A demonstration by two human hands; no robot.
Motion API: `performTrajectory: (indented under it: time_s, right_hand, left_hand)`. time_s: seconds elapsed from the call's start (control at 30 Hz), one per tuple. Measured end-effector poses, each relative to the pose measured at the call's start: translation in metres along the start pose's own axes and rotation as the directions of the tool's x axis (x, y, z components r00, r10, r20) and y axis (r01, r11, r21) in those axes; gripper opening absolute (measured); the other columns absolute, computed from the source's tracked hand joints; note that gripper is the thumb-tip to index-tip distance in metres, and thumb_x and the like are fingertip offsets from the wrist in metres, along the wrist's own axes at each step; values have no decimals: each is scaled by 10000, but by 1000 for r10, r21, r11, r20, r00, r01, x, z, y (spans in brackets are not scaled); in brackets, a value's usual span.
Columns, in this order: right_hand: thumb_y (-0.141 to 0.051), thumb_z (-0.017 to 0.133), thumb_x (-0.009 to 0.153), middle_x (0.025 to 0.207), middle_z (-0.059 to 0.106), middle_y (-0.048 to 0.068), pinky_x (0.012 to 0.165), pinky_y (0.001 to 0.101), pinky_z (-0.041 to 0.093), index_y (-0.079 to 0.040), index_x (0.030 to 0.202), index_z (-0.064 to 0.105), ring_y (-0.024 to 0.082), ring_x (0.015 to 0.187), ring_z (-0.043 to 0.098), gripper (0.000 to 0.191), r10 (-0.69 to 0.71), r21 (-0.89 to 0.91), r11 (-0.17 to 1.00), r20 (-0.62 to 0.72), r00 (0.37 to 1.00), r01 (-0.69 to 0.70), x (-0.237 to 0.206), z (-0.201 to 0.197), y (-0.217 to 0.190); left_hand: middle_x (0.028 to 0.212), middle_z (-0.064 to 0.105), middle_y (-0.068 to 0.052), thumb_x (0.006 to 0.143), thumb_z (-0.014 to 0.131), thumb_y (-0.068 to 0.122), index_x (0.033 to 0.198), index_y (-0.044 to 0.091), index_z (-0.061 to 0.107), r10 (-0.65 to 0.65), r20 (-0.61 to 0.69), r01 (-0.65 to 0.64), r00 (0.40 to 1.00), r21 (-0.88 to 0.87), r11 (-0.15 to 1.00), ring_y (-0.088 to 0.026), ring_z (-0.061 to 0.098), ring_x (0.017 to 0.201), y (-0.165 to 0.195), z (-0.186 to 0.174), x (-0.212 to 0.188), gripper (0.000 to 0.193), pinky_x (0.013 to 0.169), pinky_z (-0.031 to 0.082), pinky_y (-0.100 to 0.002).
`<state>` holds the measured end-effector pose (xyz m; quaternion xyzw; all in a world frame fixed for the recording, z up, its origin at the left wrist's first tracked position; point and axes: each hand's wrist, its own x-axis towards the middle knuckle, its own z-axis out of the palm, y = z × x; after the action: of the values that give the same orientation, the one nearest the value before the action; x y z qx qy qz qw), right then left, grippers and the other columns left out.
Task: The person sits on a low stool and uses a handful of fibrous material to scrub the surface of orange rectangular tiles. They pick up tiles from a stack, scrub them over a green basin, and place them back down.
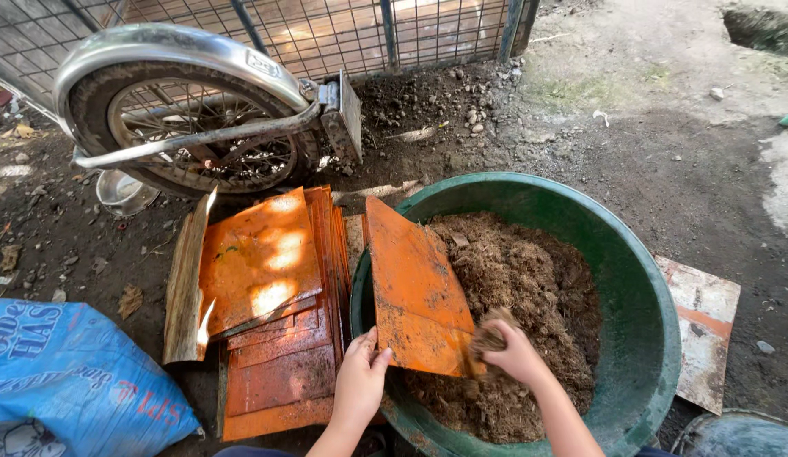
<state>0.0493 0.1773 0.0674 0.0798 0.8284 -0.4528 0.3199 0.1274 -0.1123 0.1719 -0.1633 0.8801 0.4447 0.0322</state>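
Over the green basin (639, 288), as our head camera looks down, we hold an orange sheet (415, 292) tilted across its near-left rim. Our left hand (358, 381) grasps the sheet's lower edge, thumb on top and fingers curled beneath it, at the point where the sheet crosses the rim. Our right hand (512, 351) is clenched around a clump of brown fibrous material (489, 332), pressed against the sheet's lower right corner, inside the basin. More of that same brown, stringy fill (529, 288) lies heaped in the basin, covering most of its bottom.

Just left of the basin, on the dirt ground (665, 169), we see a stack of orange sheets (275, 338), the top ones curling up and catching sunlight. Beside the stack at far left lies a blue printed sack (72, 381). Beyond the stack stands a spoked wheel (182, 127) under a chrome mudguard (174, 46), with a small metal bowl (121, 190) on the ground next to it. A wire mesh fence (343, 30) runs along the top. To the right of the basin a pale, worn board (707, 330) lies flat, partly tucked under its rim.
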Motion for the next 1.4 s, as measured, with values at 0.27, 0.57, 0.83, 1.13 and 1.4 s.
performTrajectory:
  time_s: [0.27,0.57,0.83,1.13,1.4]
  right_hand:
    - [-126,701,813,1371,505,196,1138,496,362,-181,1317,607,405,1356,438,515,-580,-15,764,-451,678,645,-13,89,-151]
    - [-328,551,1007,1386,540,249,1176,504,310,-77,1183,684,419,1389,432,333,-591,118,619,-582,559,777,76,99,-151]
    - [-123,639,940,1386,507,205,1137,462,375,-29,1129,696,371,1342,498,219,-609,200,616,-493,621,762,-2,134,-89]
    - [-199,553,1009,1468,522,186,1176,449,364,-119,1470,517,346,1392,484,470,-466,193,696,-611,640,691,97,79,-182]
    - [-328,484,1041,1587,347,172,1155,512,332,-190,1486,496,376,1481,300,466,-58,280,930,-529,846,239,135,87,-45]
  left_hand:
    - [1141,738,-101,940,643,212,1448,68,512,-70,116,70,991,11,998,-192,725,857,41,-8,-7,544,804,564,-307]
    - [1162,740,-104,907,686,168,1410,44,539,16,83,-16,996,10,1000,-179,739,853,40,-11,6,539,819,573,-295]
    - [1222,722,-134,910,675,160,1435,56,528,28,122,-19,992,-69,997,-205,735,1033,34,-18,19,555,889,550,-306]
    - [1257,694,-80,919,642,196,1474,138,500,-85,216,39,973,208,977,-219,733,1025,35,-8,18,575,917,554,-292]
    - [1453,607,-44,937,668,204,1551,133,354,-144,380,112,913,106,988,-120,730,1161,-12,10,45,693,1040,514,-265]
